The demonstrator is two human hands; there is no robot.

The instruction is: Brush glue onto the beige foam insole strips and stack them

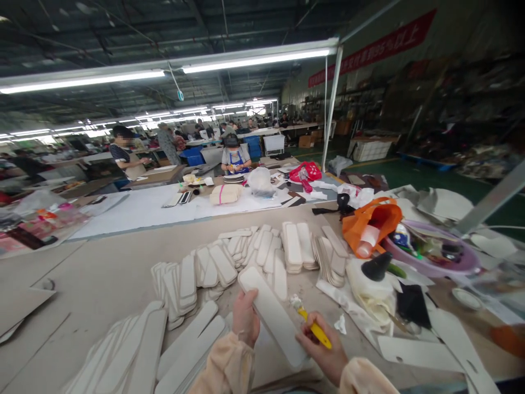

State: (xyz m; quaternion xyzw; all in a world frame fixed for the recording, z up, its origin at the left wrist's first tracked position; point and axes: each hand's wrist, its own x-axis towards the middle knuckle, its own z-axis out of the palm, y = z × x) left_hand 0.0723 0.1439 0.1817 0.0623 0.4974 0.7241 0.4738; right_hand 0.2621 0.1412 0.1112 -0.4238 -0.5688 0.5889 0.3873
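Note:
My left hand (246, 317) grips the left edge of a long white panel with rounded corners (273, 314), thumb on its face. The panel is tilted, raised over the table in front of me. In my right hand (324, 345) is a brush with a yellow handle (318, 331); its bristle end is coated in something white. Fingers of that hand also touch the panel's lower right edge. Behind the panel stand rows of similar white panels (219, 265), stacked and leaning on one another. More long panels (135, 345) lie fanned out at the lower left.
An orange bag (371, 221) and a purple basin (447, 262) with mixed items sit at the right. Nearer is a cream container with a black cone-shaped top (371, 290). A metal post (496, 200) rises at far right. Across the table a person in a blue apron (235, 158) works.

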